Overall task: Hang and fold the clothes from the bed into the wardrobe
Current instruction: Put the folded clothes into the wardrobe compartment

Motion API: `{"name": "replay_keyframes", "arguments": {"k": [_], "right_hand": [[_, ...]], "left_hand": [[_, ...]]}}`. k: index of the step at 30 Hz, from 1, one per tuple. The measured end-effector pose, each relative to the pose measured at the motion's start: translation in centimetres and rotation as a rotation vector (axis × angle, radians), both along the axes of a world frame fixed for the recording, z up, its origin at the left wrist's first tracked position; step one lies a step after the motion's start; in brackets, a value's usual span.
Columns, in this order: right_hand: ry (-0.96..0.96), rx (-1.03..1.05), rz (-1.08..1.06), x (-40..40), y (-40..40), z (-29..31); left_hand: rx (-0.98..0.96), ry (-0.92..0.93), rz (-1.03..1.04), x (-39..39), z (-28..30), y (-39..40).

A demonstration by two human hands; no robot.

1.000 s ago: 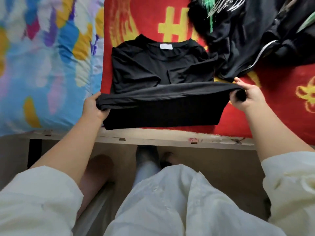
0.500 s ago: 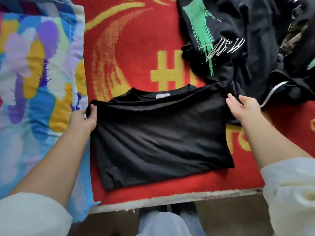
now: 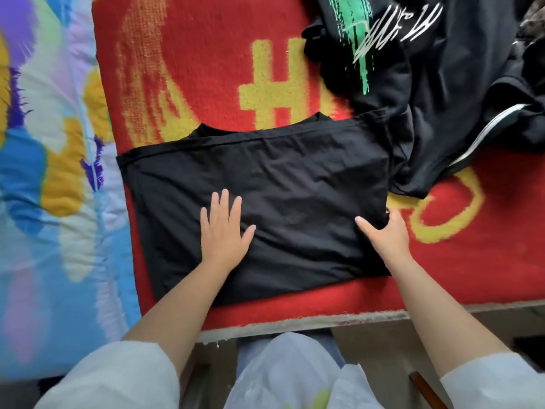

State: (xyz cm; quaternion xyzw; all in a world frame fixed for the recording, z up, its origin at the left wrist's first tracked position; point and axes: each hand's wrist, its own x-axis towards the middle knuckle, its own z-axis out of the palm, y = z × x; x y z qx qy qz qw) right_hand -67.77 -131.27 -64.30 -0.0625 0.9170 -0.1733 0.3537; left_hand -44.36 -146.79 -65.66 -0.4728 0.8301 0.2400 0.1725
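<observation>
Left hand (image 3: 224,228) flat on the folded black T-shirt (image 3: 265,184), fingers straight and slightly spread, palm pressing the cloth left of the shirt's middle. Right hand (image 3: 386,234) at the T-shirt's right edge, thumb stretched out on top of the cloth, fingers tucked past the edge and out of sight, so whether gripping the fold or only resting there cannot be told. Both forearms bare, reaching in from the near side of the T-shirt, with pale sleeves (image 3: 118,376) pushed up near the elbows. T-shirt itself folded in half into a wide rectangle, neckline peeking out along its far edge, hem laid over just short of it, surface lightly creased. Lying on the red blanket (image 3: 206,54) with yellow patterns, spread over the bed, close to the bed's near edge (image 3: 295,323). Right of and beyond the T-shirt, touching its far right corner, a heap of dark clothes (image 3: 442,98): one black piece with green streaks and white lettering, another with white stripes. Left of the T-shirt, just beside it, a multicoloured quilt (image 3: 44,172) in blue, yellow, purple and white patches. Below the bed's edge, on the near side of the T-shirt, pale trouser legs and a bit of floor.
</observation>
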Motion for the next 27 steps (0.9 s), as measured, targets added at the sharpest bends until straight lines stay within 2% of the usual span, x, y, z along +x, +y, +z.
{"name": "replay_keyframes", "arguments": {"k": [2, 6, 8, 11, 15, 18, 21, 24, 27], "right_hand": [[-0.03, -0.009, 0.006, -0.7, -0.6, 0.0], [0.004, 0.057, 0.198, -1.8, -2.4, -0.3], [-0.035, -0.021, 0.086, -2.5, -3.2, -0.4], [-0.192, -0.22, -0.114, -3.4, -3.7, -0.4], [-0.378, -0.376, -0.19, -2.3, -4.9, 1.7], [-0.317, -0.383, -0.091, -0.3, -6.8, 4.3], [-0.248, -0.409, 0.135, 4.6, -9.5, 7.5], [-0.342, -0.418, 0.285, 12.0, -12.6, 10.0], [-0.448, -0.292, 0.496, 20.2, -15.3, 10.1]], "left_hand": [[0.012, -0.085, -0.017, 0.5, -0.9, 1.1], [-0.04, -0.11, -0.097, 1.1, -1.4, 1.0], [0.016, -0.173, -0.087, 0.8, -1.5, 0.9], [0.041, -0.187, -0.081, 0.5, -1.2, 0.8], [0.149, 0.0, 0.006, 1.7, -0.2, -0.4], [0.152, 0.206, 0.198, 4.1, 0.8, -0.7], [0.105, 0.317, 0.485, 7.5, 1.6, -0.4], [0.093, 0.331, 0.709, 11.3, 2.4, 0.7], [0.105, 0.311, 0.924, 16.4, 3.1, 2.1]]}}
